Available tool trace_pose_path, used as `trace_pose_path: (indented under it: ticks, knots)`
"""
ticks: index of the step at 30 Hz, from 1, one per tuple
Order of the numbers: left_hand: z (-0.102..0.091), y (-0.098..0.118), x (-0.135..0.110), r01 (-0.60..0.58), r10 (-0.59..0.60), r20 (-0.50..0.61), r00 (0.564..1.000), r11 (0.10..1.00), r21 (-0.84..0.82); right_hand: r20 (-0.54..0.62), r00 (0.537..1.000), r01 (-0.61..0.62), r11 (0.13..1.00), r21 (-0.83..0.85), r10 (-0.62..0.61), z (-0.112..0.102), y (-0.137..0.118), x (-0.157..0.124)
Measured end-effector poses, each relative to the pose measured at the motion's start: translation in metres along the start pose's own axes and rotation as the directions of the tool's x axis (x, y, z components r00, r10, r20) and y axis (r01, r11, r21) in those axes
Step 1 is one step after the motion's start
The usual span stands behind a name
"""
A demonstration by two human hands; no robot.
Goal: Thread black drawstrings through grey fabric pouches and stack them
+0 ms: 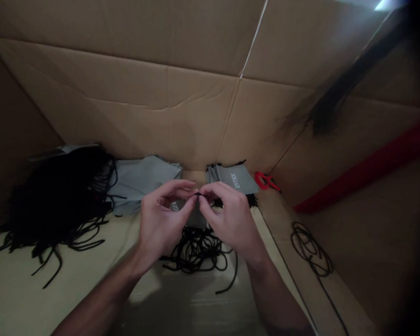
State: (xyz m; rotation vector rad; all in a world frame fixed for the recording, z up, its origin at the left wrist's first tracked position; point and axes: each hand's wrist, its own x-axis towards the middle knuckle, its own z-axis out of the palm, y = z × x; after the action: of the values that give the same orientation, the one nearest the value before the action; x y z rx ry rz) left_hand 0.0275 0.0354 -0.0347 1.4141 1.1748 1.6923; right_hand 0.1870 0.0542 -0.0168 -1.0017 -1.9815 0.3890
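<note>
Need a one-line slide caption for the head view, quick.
Left hand and right hand pinch a small black piece, with tangled black cord and a grey INTEX-printed stack nearby.

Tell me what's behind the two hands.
Partly visible behind the left hand and right hand: a gray piece with white lettering, and tangled black cords below. The hands cover the rest of the piece.

Before you, creased brown cardboard walls [126, 88] rise behind a pale counter [14, 294], a thin white line [254, 39] running down from the top, while to your right a blurred dark fringed bundle [350, 81] slants above a long red strip [367, 165], beneath a bright light [384, 5].
</note>
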Motion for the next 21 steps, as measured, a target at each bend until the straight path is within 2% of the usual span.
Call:
trace_pose_path:
  ticks: [4,10,15,21]
  knots:
    - [-0.003,-0.001,0.014,-0.056,0.057,-0.057,0.997,0.998,0.007,0.006,0.999,-0.035,0.999,0.034,0.035,0.006,0.002,0.021]
    - [-0.008,0.006,0.032,-0.057,0.069,-0.117,0.991,0.993,0.103,-0.026,0.991,-0.125,0.981,0.151,0.131,0.020,0.000,0.037]
    - [-0.014,0.007,0.041,-0.005,0.011,-0.067,0.998,0.996,0.092,-0.020,0.984,-0.164,0.940,0.298,0.178,0.028,0.004,0.035]
    - [-0.026,0.009,0.046,0.113,-0.112,0.062,0.992,0.993,-0.016,0.042,0.964,-0.251,0.855,0.453,0.261,0.032,0.003,0.036]
